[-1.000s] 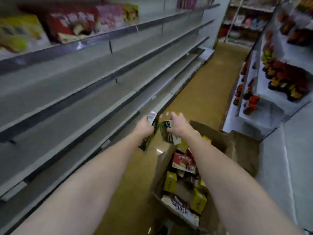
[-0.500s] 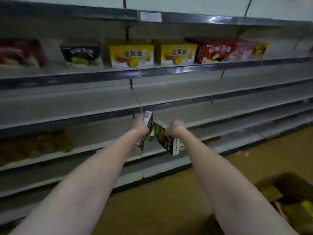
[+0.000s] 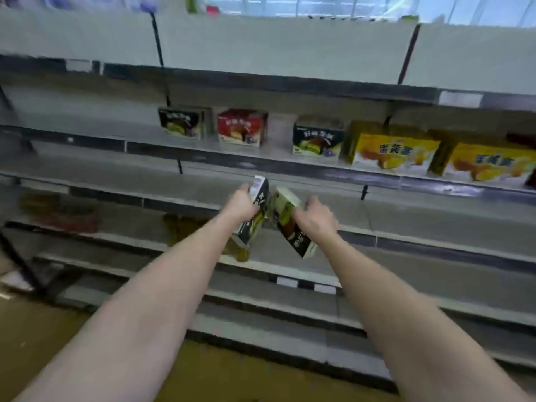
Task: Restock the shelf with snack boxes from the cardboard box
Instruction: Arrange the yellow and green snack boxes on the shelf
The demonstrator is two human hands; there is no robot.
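My left hand [image 3: 241, 202] grips a black and green snack box [image 3: 255, 216], tilted with its top end up. My right hand [image 3: 314, 217] grips a second black and green snack box [image 3: 290, 224], which leans the other way. Both boxes hang in the air in front of the grey shelf unit [image 3: 203, 204], level with its middle boards. On the board above stand two matching black and green boxes [image 3: 181, 123] [image 3: 317, 140], a red box [image 3: 242, 127] and two yellow boxes [image 3: 394, 150] [image 3: 490, 165]. The cardboard box is out of view.
Lower boards hold blurred red packs [image 3: 62, 213] at the left and yellowish packs [image 3: 185, 227] behind my left arm. A brown floor [image 3: 43, 338] runs along the shelf's foot. A dark upright post [image 3: 17, 256] stands at the left end.
My view has swung left and up along the shelf, so the stocked row sits further right. Both hands still hold their boxes, now slightly higher against the shelves.
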